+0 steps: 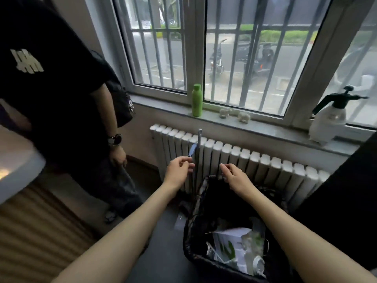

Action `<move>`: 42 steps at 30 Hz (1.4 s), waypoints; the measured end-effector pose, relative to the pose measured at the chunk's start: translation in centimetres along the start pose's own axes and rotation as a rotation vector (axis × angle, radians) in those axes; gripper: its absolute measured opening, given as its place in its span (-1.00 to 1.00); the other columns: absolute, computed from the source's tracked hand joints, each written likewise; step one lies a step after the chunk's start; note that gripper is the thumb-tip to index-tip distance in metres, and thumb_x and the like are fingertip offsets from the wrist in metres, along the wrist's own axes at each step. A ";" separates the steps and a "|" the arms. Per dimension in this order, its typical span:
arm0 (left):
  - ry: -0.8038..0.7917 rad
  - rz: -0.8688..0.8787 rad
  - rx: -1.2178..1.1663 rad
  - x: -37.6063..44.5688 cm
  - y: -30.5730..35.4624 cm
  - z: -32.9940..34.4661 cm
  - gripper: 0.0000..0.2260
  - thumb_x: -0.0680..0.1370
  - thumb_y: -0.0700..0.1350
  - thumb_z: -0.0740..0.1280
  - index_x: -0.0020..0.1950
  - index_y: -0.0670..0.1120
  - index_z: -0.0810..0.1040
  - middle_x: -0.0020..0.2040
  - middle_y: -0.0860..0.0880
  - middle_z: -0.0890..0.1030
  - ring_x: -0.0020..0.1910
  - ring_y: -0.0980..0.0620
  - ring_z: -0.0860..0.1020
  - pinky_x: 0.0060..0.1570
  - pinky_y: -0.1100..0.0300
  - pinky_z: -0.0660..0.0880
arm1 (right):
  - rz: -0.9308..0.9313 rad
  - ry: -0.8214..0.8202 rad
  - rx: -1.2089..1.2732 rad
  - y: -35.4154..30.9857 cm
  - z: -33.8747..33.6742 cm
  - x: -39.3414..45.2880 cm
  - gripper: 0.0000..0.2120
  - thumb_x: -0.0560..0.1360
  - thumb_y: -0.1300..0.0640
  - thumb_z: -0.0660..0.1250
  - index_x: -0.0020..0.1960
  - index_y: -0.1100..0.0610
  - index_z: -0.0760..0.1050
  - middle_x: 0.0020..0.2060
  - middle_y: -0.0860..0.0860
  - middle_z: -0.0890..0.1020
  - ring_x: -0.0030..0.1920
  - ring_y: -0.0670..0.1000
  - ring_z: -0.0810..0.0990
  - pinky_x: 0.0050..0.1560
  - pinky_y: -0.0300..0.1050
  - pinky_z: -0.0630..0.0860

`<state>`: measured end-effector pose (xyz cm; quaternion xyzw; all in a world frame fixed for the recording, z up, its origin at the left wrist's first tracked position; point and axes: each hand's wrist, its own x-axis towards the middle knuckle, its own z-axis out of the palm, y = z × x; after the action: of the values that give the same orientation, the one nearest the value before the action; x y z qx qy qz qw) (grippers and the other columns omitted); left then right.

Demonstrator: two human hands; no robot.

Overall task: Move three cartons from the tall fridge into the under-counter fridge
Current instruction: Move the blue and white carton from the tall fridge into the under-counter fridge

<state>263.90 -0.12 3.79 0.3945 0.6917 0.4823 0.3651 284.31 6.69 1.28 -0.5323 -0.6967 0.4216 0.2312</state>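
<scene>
Both hands hovered above a black-lined bin (230, 231) holding white packaging and clear plastic scraps. The left hand (179, 170) and right hand (234, 174) had loosely curled fingers gripping nothing. No cartons or fridges showed.

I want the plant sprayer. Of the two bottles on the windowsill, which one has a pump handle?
The white bottle at the sill's right end, topped with a black pump and nozzle. The green bottle has only a plain cap.
</scene>
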 end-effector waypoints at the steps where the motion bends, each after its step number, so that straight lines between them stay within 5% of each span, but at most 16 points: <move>1: 0.037 -0.012 -0.005 0.3 -0.2 -0.9 -0.75 0.71 -0.26 0.15 0.27 -0.20 0.58 0.09 -0.17 0.70 -0.07 0.04 0.64 -0.35 0.49 0.49 | -0.020 -0.028 -0.018 -0.4 0.5 1.0 -0.57 0.66 -0.20 0.16 0.30 0.08 0.53 0.07 -0.01 0.63 0.11 0.06 0.58 0.17 0.06 0.50; 9: 0.275 -0.103 -0.001 2.5 -2.4 -8.9 -0.77 0.72 -0.18 0.17 0.25 -0.08 0.60 0.04 0.00 0.71 -0.06 0.15 0.68 -0.23 0.34 0.45 | -0.107 -0.242 -0.050 -4.6 7.3 8.2 -0.56 0.65 -0.25 0.15 0.24 0.05 0.55 0.07 -0.01 0.66 0.17 0.05 0.59 0.22 -0.01 0.48; 13: 0.360 -0.119 -0.004 4.5 -3.4 -12.8 -0.76 0.71 -0.22 0.16 0.27 -0.14 0.59 0.04 -0.07 0.70 -0.12 0.12 0.66 -0.35 0.47 0.46 | -0.156 -0.326 -0.063 -7.9 11.5 11.4 -0.50 0.65 -0.27 0.13 0.32 0.08 0.52 0.15 0.02 0.65 0.21 0.05 0.60 0.29 0.05 0.48; 26: 0.365 -0.132 -0.088 16.5 -5.3 -24.7 -0.76 0.72 -0.21 0.15 0.28 -0.14 0.57 0.10 -0.09 0.69 -0.08 0.15 0.65 -0.30 0.42 0.48 | -0.183 -0.331 -0.089 -19.3 22.6 22.0 -0.46 0.62 -0.33 0.12 0.34 0.06 0.51 0.19 0.04 0.64 0.22 0.09 0.60 0.29 0.18 0.52; 33: 0.393 -0.117 -0.130 21.9 -6.2 -31.5 -0.73 0.72 -0.19 0.16 0.33 -0.16 0.58 0.15 -0.12 0.69 0.10 -0.02 0.68 0.10 0.14 0.51 | -0.209 -0.325 -0.117 -24.7 28.7 26.4 -0.46 0.62 -0.34 0.11 0.29 0.04 0.53 0.12 0.00 0.64 0.16 0.08 0.62 0.23 0.16 0.56; 39: 0.412 -0.127 -0.133 26.2 -6.9 -34.6 -0.74 0.71 -0.20 0.16 0.31 -0.16 0.58 0.13 -0.11 0.69 -0.03 0.08 0.65 -0.20 0.34 0.45 | -0.250 -0.357 -0.160 -26.8 32.1 30.9 -0.49 0.64 -0.28 0.13 0.32 0.08 0.53 0.13 0.05 0.65 0.17 0.11 0.62 0.24 0.19 0.54; 42: 0.411 -0.152 -0.101 28.7 -7.7 -36.0 -0.74 0.72 -0.18 0.16 0.32 -0.12 0.57 0.14 -0.08 0.69 0.00 0.09 0.65 -0.17 0.32 0.43 | -0.255 -0.391 -0.140 -27.3 33.9 34.3 -0.47 0.63 -0.31 0.13 0.33 0.05 0.52 0.13 0.03 0.65 0.17 0.11 0.62 0.23 0.20 0.56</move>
<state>218.43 10.32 2.45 0.2159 0.7542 0.5578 0.2711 232.06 25.14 1.52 -0.3631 -0.8173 0.4348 0.1055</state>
